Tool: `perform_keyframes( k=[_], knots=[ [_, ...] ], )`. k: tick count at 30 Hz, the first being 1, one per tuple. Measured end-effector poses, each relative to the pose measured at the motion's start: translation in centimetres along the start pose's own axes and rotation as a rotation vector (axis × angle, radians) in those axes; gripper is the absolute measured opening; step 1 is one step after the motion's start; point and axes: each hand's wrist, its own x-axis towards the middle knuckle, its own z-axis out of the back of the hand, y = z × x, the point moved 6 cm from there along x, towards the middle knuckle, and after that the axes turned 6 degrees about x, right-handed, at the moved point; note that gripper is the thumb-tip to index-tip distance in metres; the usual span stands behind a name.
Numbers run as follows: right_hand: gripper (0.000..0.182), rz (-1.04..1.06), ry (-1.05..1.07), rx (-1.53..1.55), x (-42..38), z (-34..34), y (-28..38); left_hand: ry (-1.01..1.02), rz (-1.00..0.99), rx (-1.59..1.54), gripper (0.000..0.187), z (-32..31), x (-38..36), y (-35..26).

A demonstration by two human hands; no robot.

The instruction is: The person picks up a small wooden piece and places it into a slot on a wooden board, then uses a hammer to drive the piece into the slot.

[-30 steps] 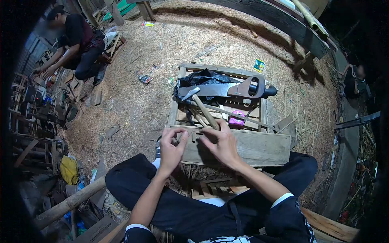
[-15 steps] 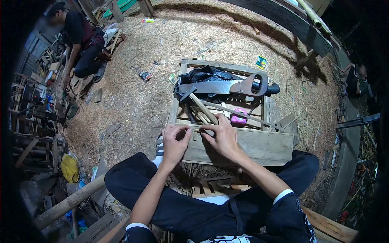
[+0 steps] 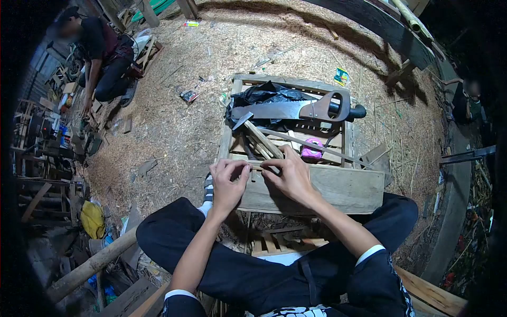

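Observation:
A plain wooden board [image 3: 343, 189] lies across my lap, its far edge against a slatted wooden crate [image 3: 226, 142]. At that edge, a small thin wooden piece [image 3: 256, 168] spans the gap between my hands. My left hand [image 3: 229, 178] pinches its left end, and my right hand [image 3: 291, 175] has thumb and forefinger closed at its right end. A hammer [image 3: 244, 120] rests on the crate just beyond my right hand, its handle running toward my fingers. Close by on the slats sits a pink tape measure [image 3: 312, 148].
A handsaw [image 3: 280, 110] lies over a black plastic bag [image 3: 268, 95] on the crate. One person [image 3: 103, 58] crouches at the far left among scrap wood; another person [image 3: 467, 103] is at the right edge. Wood shavings cover the ground. A yellow bag [image 3: 92, 219] lies at left.
Both hands stay at the board's far edge, with slight finger shifts around the small wooden piece. The hammer and saw lie as before; the view has moved slightly.

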Motion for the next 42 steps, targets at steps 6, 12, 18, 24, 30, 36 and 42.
perform_keyframes(
  k=[6,12,18,24,30,36,42],
  knots=[
    [0.024,0.001,0.015,-0.009,0.1,0.2,0.1,0.014,-0.062,0.001,0.010,0.2,0.1,-0.6],
    [0.025,-0.055,0.060,0.010,0.3,0.4,0.2,0.009,-0.045,0.017,0.011,0.1,0.1,-0.5],
    [0.024,0.002,0.030,-0.005,0.3,0.4,0.2,0.020,-0.046,-0.005,0.013,-0.1,0.4,-0.3],
    [0.024,-0.014,0.032,0.012,0.3,0.4,0.1,0.061,-0.048,0.077,0.013,-0.8,0.0,-1.5],
    [0.024,0.005,0.019,0.019,0.3,0.5,0.2,0.043,-0.046,0.062,0.013,-1.7,-0.1,-0.6],
    [0.025,-0.009,0.025,0.012,0.3,0.5,0.1,0.048,-0.025,-0.007,0.014,-0.8,0.2,-1.5],
    [0.030,-0.001,0.055,-0.020,0.5,0.4,0.0,0.053,0.075,-0.088,0.014,-1.0,0.1,0.4]
  ],
)
